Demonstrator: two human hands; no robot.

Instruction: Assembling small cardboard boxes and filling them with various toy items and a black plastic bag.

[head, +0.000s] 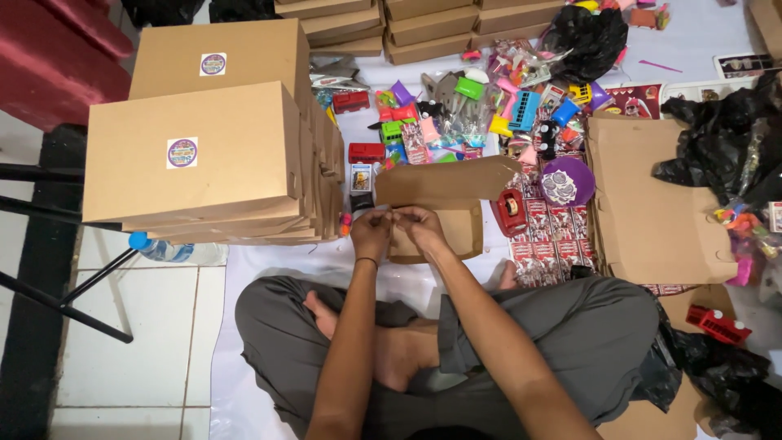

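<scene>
Seated cross-legged on the floor beside stacked cardboard boxes, I work on a flat cardboard piece lying just before my knees. My left hand and right hand meet at its near edge, fingers pinched narrow. A red tape dispenser sits just beside it.

White tiled floor, white sheet, black metal stand.

The open box is matt brown cardboard, like the stacked boxes, each with a glossy round sticker. The small toys are shiny coloured plastic. The bags are crinkled glossy black plastic. The floor tiles look smooth; the trousers are soft grey cloth.
</scene>
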